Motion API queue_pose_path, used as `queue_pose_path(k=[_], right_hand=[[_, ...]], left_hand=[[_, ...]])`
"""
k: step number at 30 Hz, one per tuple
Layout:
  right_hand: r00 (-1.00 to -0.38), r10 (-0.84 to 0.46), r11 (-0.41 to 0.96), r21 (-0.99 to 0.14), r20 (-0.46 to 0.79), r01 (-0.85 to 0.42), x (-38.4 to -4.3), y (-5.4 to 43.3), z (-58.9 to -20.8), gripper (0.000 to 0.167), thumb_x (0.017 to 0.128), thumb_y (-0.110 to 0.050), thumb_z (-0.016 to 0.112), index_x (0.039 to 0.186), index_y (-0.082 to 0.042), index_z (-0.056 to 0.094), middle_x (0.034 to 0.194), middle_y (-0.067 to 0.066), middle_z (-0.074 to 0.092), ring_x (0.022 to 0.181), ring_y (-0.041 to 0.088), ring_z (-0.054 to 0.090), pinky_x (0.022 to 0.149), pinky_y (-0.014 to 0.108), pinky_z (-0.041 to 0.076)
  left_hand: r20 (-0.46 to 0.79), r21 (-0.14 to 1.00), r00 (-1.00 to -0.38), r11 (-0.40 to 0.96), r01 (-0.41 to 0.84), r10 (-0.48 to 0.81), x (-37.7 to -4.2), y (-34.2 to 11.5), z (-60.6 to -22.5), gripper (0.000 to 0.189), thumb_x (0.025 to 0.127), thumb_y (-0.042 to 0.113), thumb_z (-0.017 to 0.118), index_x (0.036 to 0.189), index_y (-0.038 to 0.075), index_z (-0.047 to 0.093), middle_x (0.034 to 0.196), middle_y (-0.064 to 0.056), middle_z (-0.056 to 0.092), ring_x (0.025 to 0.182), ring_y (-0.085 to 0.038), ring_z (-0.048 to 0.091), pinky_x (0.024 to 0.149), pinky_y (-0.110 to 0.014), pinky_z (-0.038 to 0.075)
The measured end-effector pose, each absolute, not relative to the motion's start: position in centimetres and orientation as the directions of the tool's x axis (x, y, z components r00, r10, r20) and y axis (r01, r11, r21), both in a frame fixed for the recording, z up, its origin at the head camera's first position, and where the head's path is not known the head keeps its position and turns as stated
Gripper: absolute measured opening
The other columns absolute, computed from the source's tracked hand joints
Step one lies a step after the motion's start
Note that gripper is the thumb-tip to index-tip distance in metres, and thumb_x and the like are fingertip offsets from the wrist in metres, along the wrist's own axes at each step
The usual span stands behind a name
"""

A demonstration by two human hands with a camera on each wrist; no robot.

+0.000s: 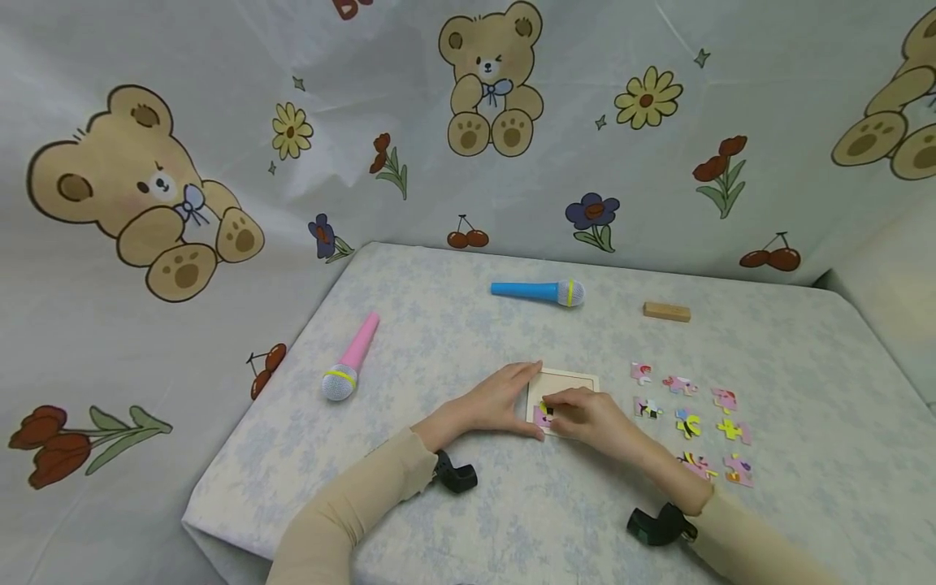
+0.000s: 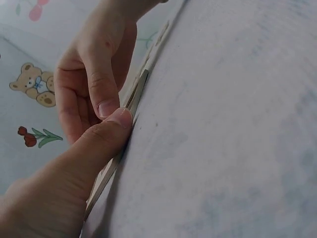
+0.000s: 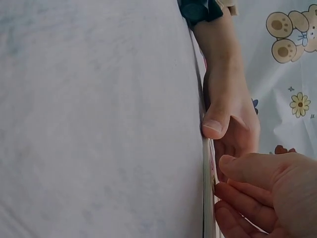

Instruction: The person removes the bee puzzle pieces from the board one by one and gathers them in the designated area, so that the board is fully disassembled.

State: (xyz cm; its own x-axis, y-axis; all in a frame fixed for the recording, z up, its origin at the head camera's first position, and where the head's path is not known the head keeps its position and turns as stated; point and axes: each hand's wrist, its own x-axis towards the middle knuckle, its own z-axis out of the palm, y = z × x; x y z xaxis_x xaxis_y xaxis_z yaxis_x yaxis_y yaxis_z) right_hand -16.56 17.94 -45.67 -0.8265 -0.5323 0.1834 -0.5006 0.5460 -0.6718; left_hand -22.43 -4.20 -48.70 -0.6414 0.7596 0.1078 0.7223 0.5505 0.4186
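Observation:
A shallow square wooden puzzle tray (image 1: 570,379) lies on the table in front of me. My left hand (image 1: 497,400) grips its left side, the thumb at the near edge and the fingers toward the far corner. Over the tray, my right hand (image 1: 595,418) holds a pink and yellow jigsaw piece (image 1: 541,418) between thumb and fingers at the near left corner. In the left wrist view, the left thumb (image 2: 106,131) presses the tray's rim. The right wrist view shows the right fingers (image 3: 247,201) bent at the tray; the piece itself is mostly hidden there.
Several loose jigsaw pieces (image 1: 687,422) lie in rough rows right of the tray, some close to the right forearm. A blue toy microphone (image 1: 526,291) and a wooden block (image 1: 666,312) lie farther back. On the left is a pink toy microphone (image 1: 358,345).

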Motion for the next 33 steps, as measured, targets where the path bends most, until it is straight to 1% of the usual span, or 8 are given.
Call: queue_pose_path(k=[6, 13, 17, 21, 26, 29, 33], right_hand=[[-0.841, -0.519, 0.543, -0.701, 0.153, -0.462, -16.27, 17.85, -45.64, 0.032, 0.088, -0.013, 0.068, 0.118, -0.003, 0.065, 0.113, 0.004, 0.065, 0.111, 0.025, 0.056, 0.09, 0.046, 0.046], [-0.853, -0.499, 0.549, -0.707, 0.15, -0.446, -16.16, 18.03, -45.51, 0.028, 0.087, -0.011, 0.068, 0.114, -0.003, 0.067, 0.11, 0.004, 0.066, 0.106, 0.023, 0.059, 0.088, 0.043, 0.047], [-0.858, -0.496, 0.517, -0.747, 0.136, -0.417, -16.3, 17.99, -45.68, 0.027, 0.088, -0.011, 0.067, 0.115, -0.003, 0.066, 0.11, 0.005, 0.066, 0.103, 0.021, 0.061, 0.086, 0.037, 0.049], [-0.872, -0.478, 0.474, -0.805, 0.103, -0.355, -16.37, 17.86, -45.97, 0.028, 0.088, -0.011, 0.067, 0.115, -0.002, 0.064, 0.11, 0.006, 0.065, 0.1, 0.021, 0.061, 0.084, 0.031, 0.05], [-0.888, -0.455, 0.416, -0.865, 0.071, -0.282, -16.47, 17.58, -46.17, 0.032, 0.086, -0.007, 0.069, 0.116, 0.001, 0.061, 0.111, 0.011, 0.063, 0.099, 0.024, 0.06, 0.083, 0.029, 0.05], [-0.887, -0.455, 0.429, -0.853, 0.079, -0.296, -16.51, 17.41, -46.18, 0.033, 0.084, -0.005, 0.071, 0.115, 0.001, 0.061, 0.111, 0.01, 0.062, 0.098, 0.023, 0.06, 0.084, 0.031, 0.05], [-0.87, -0.475, 0.476, -0.792, 0.133, -0.382, -16.53, 17.2, -46.12, 0.034, 0.081, -0.004, 0.073, 0.113, 0.0, 0.062, 0.11, 0.008, 0.062, 0.098, 0.022, 0.06, 0.085, 0.034, 0.05]], left_hand=[[0.105, 0.417, -0.639, 0.549, 0.724, 0.762, -22.31, -4.2, -48.7, 0.112, 0.072, 0.062, 0.071, 0.151, 0.005, 0.017, 0.149, -0.009, 0.03, 0.136, -0.018, 0.027, 0.109, -0.029, 0.024], [0.117, 0.423, -0.629, 0.535, 0.731, 0.768, -22.3, -4.09, -48.67, 0.111, 0.073, 0.06, 0.072, 0.151, 0.004, 0.017, 0.148, -0.01, 0.031, 0.136, -0.018, 0.026, 0.109, -0.028, 0.023], [0.123, 0.434, -0.621, 0.52, 0.735, 0.774, -22.34, -4.13, -48.69, 0.109, 0.073, 0.059, 0.073, 0.15, 0.004, 0.018, 0.148, -0.009, 0.032, 0.136, -0.017, 0.026, 0.109, -0.027, 0.023], [0.129, 0.449, -0.604, 0.497, 0.743, 0.786, -22.34, -4.13, -48.74, 0.108, 0.074, 0.057, 0.073, 0.15, 0.003, 0.019, 0.147, -0.008, 0.033, 0.136, -0.017, 0.027, 0.109, -0.027, 0.023], [0.14, 0.447, -0.604, 0.494, 0.746, 0.785, -22.41, -4.06, -48.83, 0.107, 0.074, 0.057, 0.073, 0.15, 0.003, 0.02, 0.146, -0.008, 0.034, 0.135, -0.017, 0.028, 0.109, -0.027, 0.024], [0.139, 0.453, -0.611, 0.499, 0.739, 0.779, -22.43, -4.03, -48.85, 0.108, 0.073, 0.057, 0.073, 0.15, 0.005, 0.019, 0.146, -0.007, 0.034, 0.135, -0.016, 0.028, 0.108, -0.027, 0.025], [0.138, 0.46, -0.615, 0.5, 0.734, 0.776, -22.43, -4.07, -48.89, 0.108, 0.073, 0.058, 0.073, 0.15, 0.006, 0.019, 0.146, -0.006, 0.033, 0.135, -0.016, 0.028, 0.108, -0.028, 0.025]])
